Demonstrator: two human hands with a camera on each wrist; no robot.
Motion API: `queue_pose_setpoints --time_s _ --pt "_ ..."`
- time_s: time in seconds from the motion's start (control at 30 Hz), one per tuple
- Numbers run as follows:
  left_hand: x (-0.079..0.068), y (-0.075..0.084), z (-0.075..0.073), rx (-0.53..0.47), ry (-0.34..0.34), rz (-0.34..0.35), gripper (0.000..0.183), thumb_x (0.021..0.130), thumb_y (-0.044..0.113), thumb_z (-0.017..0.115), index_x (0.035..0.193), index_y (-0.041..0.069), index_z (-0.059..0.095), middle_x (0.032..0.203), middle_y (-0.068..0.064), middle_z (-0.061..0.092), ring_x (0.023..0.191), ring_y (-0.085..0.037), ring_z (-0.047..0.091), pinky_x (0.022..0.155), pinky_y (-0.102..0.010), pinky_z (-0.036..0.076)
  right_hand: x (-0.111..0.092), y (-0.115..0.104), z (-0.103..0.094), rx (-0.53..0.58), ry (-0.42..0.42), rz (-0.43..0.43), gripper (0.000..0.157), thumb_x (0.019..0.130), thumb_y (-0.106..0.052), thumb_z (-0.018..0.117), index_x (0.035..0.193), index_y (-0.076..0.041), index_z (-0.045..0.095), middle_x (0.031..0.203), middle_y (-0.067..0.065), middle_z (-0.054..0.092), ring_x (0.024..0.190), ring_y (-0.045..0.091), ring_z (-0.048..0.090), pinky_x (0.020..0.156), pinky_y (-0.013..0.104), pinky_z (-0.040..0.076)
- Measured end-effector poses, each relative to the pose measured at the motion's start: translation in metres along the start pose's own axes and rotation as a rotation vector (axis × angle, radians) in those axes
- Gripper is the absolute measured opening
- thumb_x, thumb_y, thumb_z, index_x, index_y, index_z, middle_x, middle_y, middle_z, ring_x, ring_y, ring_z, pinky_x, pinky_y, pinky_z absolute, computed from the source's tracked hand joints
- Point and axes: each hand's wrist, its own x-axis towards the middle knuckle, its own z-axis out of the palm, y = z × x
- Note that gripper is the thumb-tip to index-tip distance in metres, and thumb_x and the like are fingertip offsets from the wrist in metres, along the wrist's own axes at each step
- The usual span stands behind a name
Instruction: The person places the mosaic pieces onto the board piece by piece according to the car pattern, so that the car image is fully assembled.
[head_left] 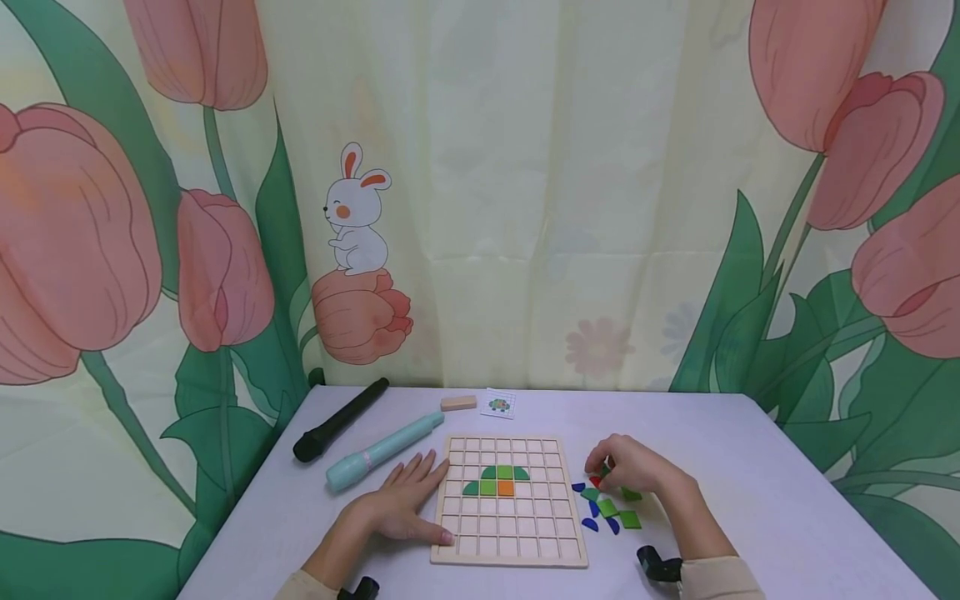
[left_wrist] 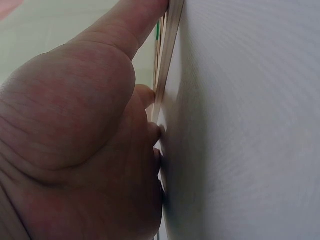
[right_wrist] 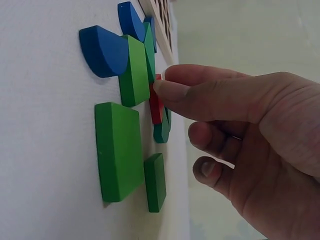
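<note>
A wooden grid board [head_left: 509,552] lies on the table, with green pieces [head_left: 487,487] and an orange square [head_left: 506,488] set in some cells. My left hand [head_left: 393,510] rests along its left side, fingers spread, thumb on the lower left frame. In the left wrist view the left hand [left_wrist: 75,115] hides most of the board's edge [left_wrist: 170,45]. To the board's right, my right hand [head_left: 633,465] reaches into loose pieces. Its thumb and index finger pinch a red block [right_wrist: 156,107], partly covered by the thumb. Around it lie green squares [right_wrist: 120,150] and blue curved pieces [right_wrist: 102,50].
A black microphone [head_left: 341,419] and a light teal tube-like object [head_left: 386,450] lie at the left. Behind the board are a small wooden block [head_left: 458,403] and a card with a coloured turtle-like picture [head_left: 498,404]. A printed curtain [head_left: 495,192] hangs behind the table.
</note>
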Motion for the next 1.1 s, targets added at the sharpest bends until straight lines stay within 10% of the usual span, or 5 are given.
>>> queue_pose_setpoints --time_s 1.1 --pt "0.001 -0.0006 0.0009 0.003 -0.006 -0.009 0.122 0.076 0.077 0.074 0.168 0.017 0.02 0.176 -0.014 0.007 0.163 -0.036 0.003 0.129 -0.063 0.005 0.0026 -0.0038 0.0005 0.106 0.051 -0.143 0.01 0.091 -0.001 0.077 0.091 -0.011 0.072 0.084 0.0 0.068 0.081 0.018 0.06 0.074 0.029 0.054"
